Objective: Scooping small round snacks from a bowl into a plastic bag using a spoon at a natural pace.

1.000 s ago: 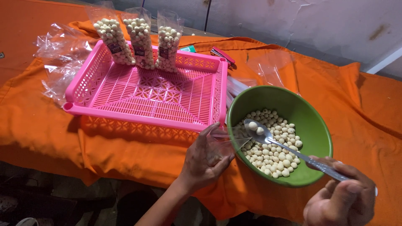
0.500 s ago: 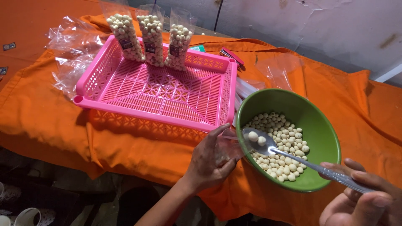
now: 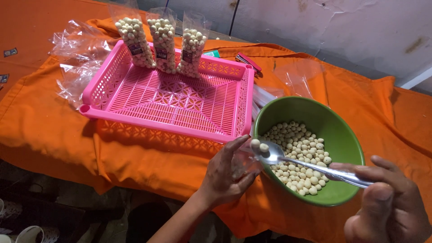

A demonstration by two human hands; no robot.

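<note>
**Spoon held at the mouth of a small clear bag, beside the green bowl**

An orange cloth (image 3: 54, 135) is spread over the work surface, filling most of the frame and hanging in folds at the lower edge. In the upper centre a pink slatted tray (image 3: 180, 105) is laid flat; its floor is bare, apart from three filled clear packets (image 3: 162, 38) of pale round balls propped upright against the far wall, probably so that they do not topple. Loose empty clear bags (image 3: 74, 58) are heaped at the upper left, off the tray, and more are seen at upper right (image 3: 299, 76).

At lower right a green bowl (image 3: 335, 135) is set just beside the tray's near corner, within easy reach. It is roughly a third filled with pale round balls (image 3: 301, 157).

A small clear bag (image 3: 245, 162) is gripped by the left hand (image 3: 225, 173) at lower centre, its mouth held up against the bowl's rim. A metal spoon (image 3: 274, 155), its handle pinched in the fingers of the right hand (image 3: 391, 207) at lower right, is held level over the bag's mouth with two balls in it.

A small red object (image 3: 247, 60) behind the tray cannot be identified.
</note>
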